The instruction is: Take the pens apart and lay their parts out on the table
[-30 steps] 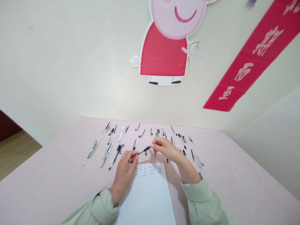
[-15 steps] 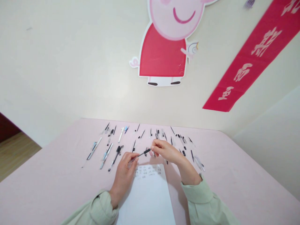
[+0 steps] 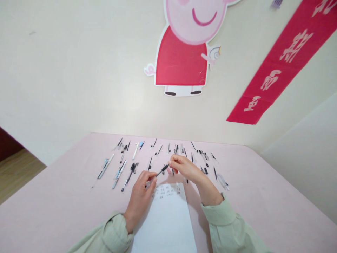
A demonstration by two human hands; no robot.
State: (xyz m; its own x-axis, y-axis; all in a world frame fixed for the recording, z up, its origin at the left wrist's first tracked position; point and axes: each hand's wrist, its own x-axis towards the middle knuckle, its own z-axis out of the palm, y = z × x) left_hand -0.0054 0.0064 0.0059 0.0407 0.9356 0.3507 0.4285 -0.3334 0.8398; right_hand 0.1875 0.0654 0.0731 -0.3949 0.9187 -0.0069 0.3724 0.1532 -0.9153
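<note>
A pen [image 3: 165, 168] with a black grip and a slim see-through barrel slants up to the right above the paper. Its barrel is pinched between the thumb and fingers of my left hand [image 3: 142, 188]. At the pen's black upper end, the fingertips of my right hand [image 3: 183, 167] are closed; any small part between them is hidden. Below my hands lies a white sheet of paper [image 3: 164, 225], with rows of small dark handwriting near its top edge.
Several pens and pen parts lie in loose rows on the pink tabletop [image 3: 79, 203]. Among them are a black capped pen [image 3: 129, 176] and a white pen [image 3: 119, 174] at left, and clear barrels [image 3: 223, 182] at right. A wall with a pig cutout [image 3: 181, 66] rises behind.
The pen tilts slightly more steeply, its upper end a little higher along with my right hand. Both hands keep their hold. The camera view has shifted slightly.
</note>
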